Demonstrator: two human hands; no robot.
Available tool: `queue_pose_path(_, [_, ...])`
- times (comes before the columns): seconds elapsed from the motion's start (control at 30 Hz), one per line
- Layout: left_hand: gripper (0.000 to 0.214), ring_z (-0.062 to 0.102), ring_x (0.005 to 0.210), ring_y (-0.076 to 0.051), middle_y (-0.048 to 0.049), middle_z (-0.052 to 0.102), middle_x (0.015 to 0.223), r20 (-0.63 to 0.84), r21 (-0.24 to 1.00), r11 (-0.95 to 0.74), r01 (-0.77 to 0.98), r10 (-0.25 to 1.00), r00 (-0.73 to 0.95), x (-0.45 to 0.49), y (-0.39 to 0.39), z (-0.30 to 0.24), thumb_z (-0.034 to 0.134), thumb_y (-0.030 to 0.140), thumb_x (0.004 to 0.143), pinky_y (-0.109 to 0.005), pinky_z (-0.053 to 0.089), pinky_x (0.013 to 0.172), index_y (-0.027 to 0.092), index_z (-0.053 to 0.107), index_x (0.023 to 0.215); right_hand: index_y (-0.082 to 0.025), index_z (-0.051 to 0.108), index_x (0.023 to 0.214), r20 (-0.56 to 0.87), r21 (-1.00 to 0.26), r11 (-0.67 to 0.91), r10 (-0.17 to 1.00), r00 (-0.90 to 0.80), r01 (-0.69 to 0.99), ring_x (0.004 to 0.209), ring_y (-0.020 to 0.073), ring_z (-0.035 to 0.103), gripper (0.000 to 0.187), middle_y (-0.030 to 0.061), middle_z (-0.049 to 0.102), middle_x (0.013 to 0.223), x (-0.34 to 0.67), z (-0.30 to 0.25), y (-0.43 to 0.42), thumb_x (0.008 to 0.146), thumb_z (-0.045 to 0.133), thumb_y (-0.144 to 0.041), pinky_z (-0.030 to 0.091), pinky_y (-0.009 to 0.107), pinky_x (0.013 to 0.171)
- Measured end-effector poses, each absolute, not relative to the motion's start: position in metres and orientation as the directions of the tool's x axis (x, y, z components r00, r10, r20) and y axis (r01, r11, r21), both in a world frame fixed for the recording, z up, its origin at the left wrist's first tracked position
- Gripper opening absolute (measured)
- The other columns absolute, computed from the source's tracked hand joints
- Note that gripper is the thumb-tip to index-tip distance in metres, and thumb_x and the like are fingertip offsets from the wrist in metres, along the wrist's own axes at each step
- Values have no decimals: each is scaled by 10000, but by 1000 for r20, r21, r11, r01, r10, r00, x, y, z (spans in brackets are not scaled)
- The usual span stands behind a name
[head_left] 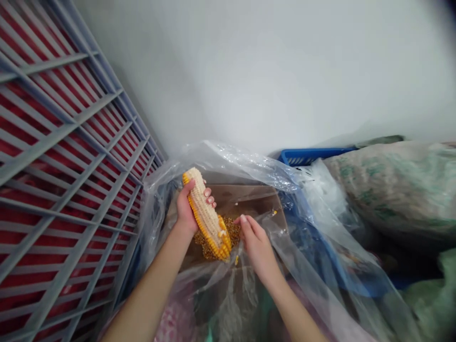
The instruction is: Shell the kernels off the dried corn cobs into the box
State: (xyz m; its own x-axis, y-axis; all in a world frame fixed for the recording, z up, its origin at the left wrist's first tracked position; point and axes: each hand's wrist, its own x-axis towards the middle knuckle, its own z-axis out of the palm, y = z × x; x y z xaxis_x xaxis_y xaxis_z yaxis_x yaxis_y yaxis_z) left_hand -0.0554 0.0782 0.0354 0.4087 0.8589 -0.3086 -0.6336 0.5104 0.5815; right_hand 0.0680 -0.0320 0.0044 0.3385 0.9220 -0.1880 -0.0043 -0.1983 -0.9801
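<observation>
My left hand [187,207] is wrapped round the upper part of a corn cob [208,216], holding it tilted over a cardboard box [249,199]. Most of the cob is stripped pale, with yellow kernels left along one edge and at the lower tip. My right hand [257,247] is just right of the cob's lower end, fingers curled loosely, thumb pointing toward the cob; it does not grip the cob. A heap of loose kernels [233,228] lies in the box under the cob. A single kernel is falling beside the tip.
Clear plastic sheeting [313,237] drapes over the box and beyond. A grey metal rack with red behind it [60,156] stands at left. A blue crate [309,156] and a filled woven sack [395,185] lie at right. A white wall rises behind.
</observation>
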Motion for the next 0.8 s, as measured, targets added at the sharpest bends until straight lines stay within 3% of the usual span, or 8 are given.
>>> queue_pose_path(0.1, [244,426,399,-79,51,429,532,-238,557,494,-668,865,441,-60,80,38,534,359,695,-224,386,443,180,526,861,-194,522,757,-102,-956,-156,971,218,248,568,103,428,276,-41,479,600,80,14,-34,832,440,-447,318,221,548])
queue_pose_path(0.17, [290,407,388,-54,39,471,608,-213,540,488,-686,867,450,-63,82,40,531,381,698,-210,370,428,172,521,897,-192,555,727,-84,-946,-108,992,93,305,619,110,477,276,-28,543,643,88,22,-36,836,451,-423,341,220,581])
queue_pose_path(0.3, [310,422,415,-39,33,454,644,-205,504,479,-719,874,440,-69,89,42,539,421,683,-188,368,431,153,486,831,-199,636,760,-52,-946,-56,998,20,319,731,130,574,217,-3,660,784,96,31,-38,810,521,-377,397,214,671])
queue_pose_path(0.4, [325,435,442,-42,40,424,627,-186,490,466,-736,881,434,-72,93,40,559,426,661,-179,375,450,156,472,821,-211,660,777,-39,-941,-34,999,-8,336,720,136,599,220,3,683,797,96,31,-38,820,511,-367,415,218,653])
queue_pose_path(0.57, [326,433,453,-44,35,428,643,-155,510,456,-730,883,443,-71,94,36,565,420,664,-177,364,454,168,486,856,-232,689,799,11,-897,14,1000,-10,442,586,114,534,201,5,628,693,92,29,-37,825,507,-314,374,221,533])
queue_pose_path(0.8, [340,399,425,-40,31,417,631,-182,519,453,-725,887,425,-69,91,38,508,480,707,-180,333,424,171,508,849,-242,697,819,-5,-931,-10,1000,15,365,624,116,546,156,9,603,699,96,28,-37,797,554,-299,387,207,522])
